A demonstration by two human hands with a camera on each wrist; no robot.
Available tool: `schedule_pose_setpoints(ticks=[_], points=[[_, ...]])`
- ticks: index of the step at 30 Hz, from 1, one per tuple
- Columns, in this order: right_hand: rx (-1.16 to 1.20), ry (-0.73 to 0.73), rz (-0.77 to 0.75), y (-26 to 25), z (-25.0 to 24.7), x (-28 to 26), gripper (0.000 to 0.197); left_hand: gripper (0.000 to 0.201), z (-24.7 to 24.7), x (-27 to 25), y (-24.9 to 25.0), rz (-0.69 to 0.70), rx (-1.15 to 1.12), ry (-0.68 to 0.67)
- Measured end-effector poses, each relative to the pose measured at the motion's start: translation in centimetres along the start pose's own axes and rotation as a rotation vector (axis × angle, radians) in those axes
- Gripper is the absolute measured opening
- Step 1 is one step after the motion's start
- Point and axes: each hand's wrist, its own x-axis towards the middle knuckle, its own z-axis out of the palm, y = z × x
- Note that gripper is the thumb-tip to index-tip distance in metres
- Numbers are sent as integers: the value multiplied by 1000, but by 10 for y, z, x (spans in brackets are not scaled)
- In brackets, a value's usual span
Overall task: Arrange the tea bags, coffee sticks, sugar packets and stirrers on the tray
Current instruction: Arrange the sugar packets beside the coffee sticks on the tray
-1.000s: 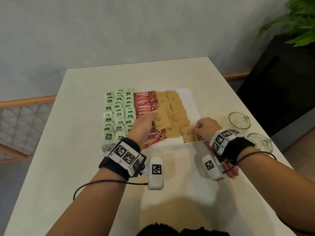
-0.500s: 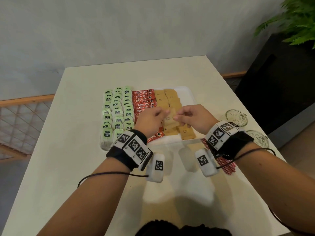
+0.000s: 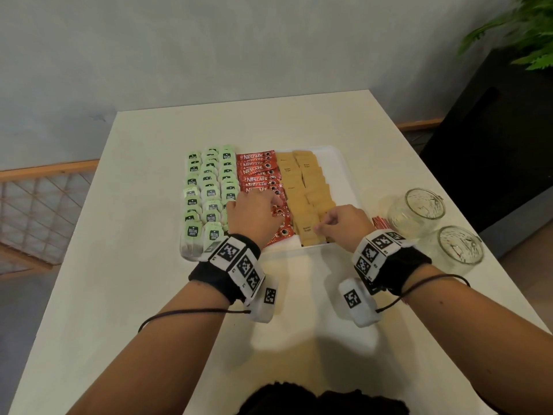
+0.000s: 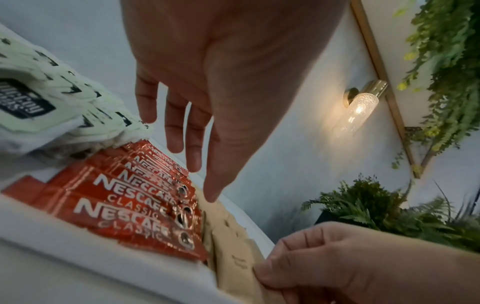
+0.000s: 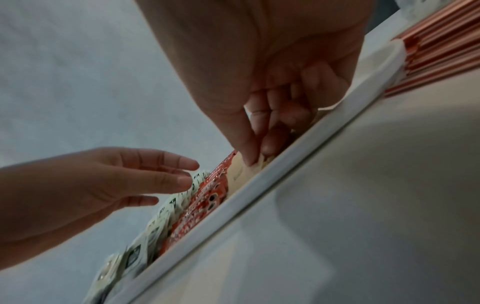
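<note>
A white tray (image 3: pixel 344 175) holds rows of green tea bags (image 3: pixel 209 193), red Nescafe coffee sticks (image 3: pixel 257 175) and brown sugar packets (image 3: pixel 311 181). My right hand (image 3: pixel 321 228) pinches the front sugar packet (image 3: pixel 306 232) by its right edge, low against the tray's near rim (image 5: pixel 298 152); in the right wrist view thumb and forefinger (image 5: pixel 267 148) squeeze it. My left hand (image 4: pixel 187 164) hovers over the near coffee sticks (image 4: pixel 124 207), fingers straight and holding nothing. Red stirrers (image 3: pixel 379 222) lie on the table right of the tray, mostly hidden by my right wrist.
Two glass jars (image 3: pixel 419 211) (image 3: pixel 457 250) stand near the table's right edge. The white table (image 3: pixel 143 265) is bare to the left of the tray and in front of it. A dark cabinet and a plant are at the far right.
Half a second ago both hands held one sugar packet above the tray. The left hand has let go and drawn left; the right hand has lowered the packet to the front of the sugar rows.
</note>
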Motion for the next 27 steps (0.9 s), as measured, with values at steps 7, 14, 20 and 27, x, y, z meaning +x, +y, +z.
schedule_pose_setpoints(ticks=[7,14,20,27], points=[[-41,25,16,0,-2,-4,19,50,15,-11,5,45,279,-92],[-3,137,111,17,-26,0,30,46,11,-11,-2,55,279,-170],[-49,52,168,19,-25,1,34,50,10,-13,6,161,238,-116],[-65,3,130,13,-26,4,42,77,26,-2,26,261,407,-364]])
